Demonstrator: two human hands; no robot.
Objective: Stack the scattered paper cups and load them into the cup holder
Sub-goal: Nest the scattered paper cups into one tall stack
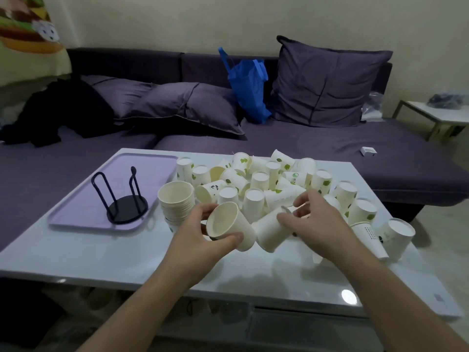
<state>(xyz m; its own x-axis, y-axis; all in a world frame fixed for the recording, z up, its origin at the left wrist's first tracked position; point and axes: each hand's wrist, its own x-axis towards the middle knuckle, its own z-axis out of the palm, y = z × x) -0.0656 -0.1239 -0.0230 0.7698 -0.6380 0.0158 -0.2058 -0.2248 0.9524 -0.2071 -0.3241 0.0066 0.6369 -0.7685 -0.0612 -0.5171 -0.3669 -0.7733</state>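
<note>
Farthest left of the white coffee table (106, 252), on its far corner, lies a lilac tray (83, 209), and the black wire cup holder (123, 199) stands upright on the tray with nothing loaded in it. Just right of the tray, on the bare tabletop, sits a nested stack of paper cups (177, 201), mouths up, its lower part hidden behind the person's fingers.

In front of that stack the left hand (203, 240) is wrapped around a single white cup (228, 226), thumb along the near side and fingers behind, the cup tilted so its open mouth faces left and toward me. Touching it on the right is a second white cup (271, 231), lying at a slant; the right hand (312, 222) has its fingers curled over the base end of this one, gripping it (the motion blur there keeps me from seeing exactly how the fingertips sit).

Across the far and right part of the table spreads the jumble of loose paper cups (264, 179), most turned bottom up, some on their sides, several printed with green leaves. Near the table's right edge another upturned cup (401, 235) leans against its neighbours.

Beyond the table runs a purple sofa (330, 148) with cushions, and a blue bag (250, 90) stands on it
</note>
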